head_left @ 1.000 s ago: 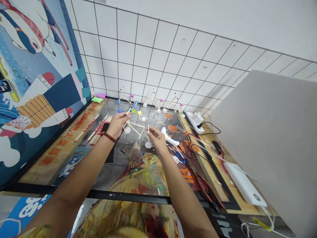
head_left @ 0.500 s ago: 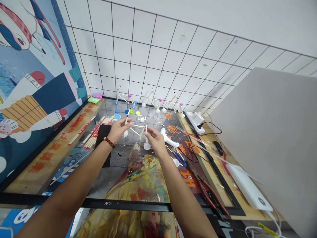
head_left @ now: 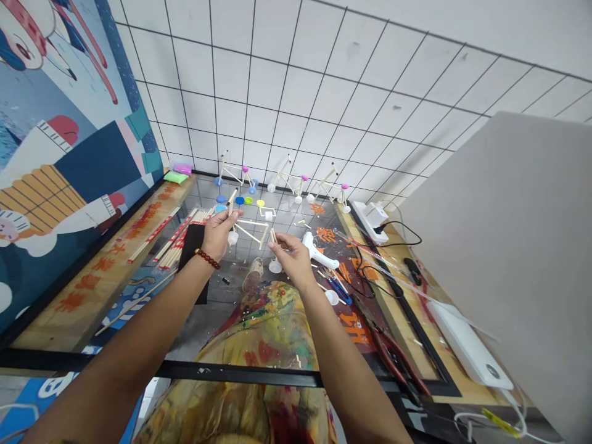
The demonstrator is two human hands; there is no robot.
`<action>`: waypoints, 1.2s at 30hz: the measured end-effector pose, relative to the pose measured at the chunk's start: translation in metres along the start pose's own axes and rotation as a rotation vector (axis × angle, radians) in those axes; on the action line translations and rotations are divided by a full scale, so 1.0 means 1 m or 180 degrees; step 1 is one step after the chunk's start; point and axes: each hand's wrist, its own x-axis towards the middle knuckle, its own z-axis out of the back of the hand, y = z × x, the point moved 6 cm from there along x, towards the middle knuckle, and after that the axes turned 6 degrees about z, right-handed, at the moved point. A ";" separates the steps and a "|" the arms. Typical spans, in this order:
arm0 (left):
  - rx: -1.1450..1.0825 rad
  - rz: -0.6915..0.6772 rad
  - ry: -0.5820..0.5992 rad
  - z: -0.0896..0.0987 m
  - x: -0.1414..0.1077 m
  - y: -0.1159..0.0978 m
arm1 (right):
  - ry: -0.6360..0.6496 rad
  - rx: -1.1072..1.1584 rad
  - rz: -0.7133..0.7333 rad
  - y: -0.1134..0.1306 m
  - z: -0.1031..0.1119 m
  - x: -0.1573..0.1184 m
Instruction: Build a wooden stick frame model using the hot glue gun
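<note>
My left hand, with a beaded bracelet at its wrist, is closed on a small stick frame that has a white round piece at its lower left. Between the fingers and thumb of my right hand is a short stick piece with a clear round disc at its lower end. This piece stands just right of the frame; whether they touch is unclear. Farther back, bicycle-like stick models with round wheels and pink tops stand along the wall.
Bundled sticks and a black sheet lie left. To the right are a white glue gun, blue-handled scissors, red-handled pliers, cables and a power strip. Coloured caps sit behind my hands.
The stick frame and the disc piece have drawn slightly apart. My left hand has shifted a little to the left. The whole view has also moved slightly.
</note>
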 end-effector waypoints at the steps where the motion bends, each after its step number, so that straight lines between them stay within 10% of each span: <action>1: -0.0014 -0.0008 0.0007 -0.001 0.000 -0.001 | 0.0009 -0.0052 0.0040 0.002 0.000 0.000; 36: -0.0165 -0.0488 0.0008 -0.003 -0.002 -0.018 | 0.0473 -0.0979 0.0272 0.007 -0.004 -0.002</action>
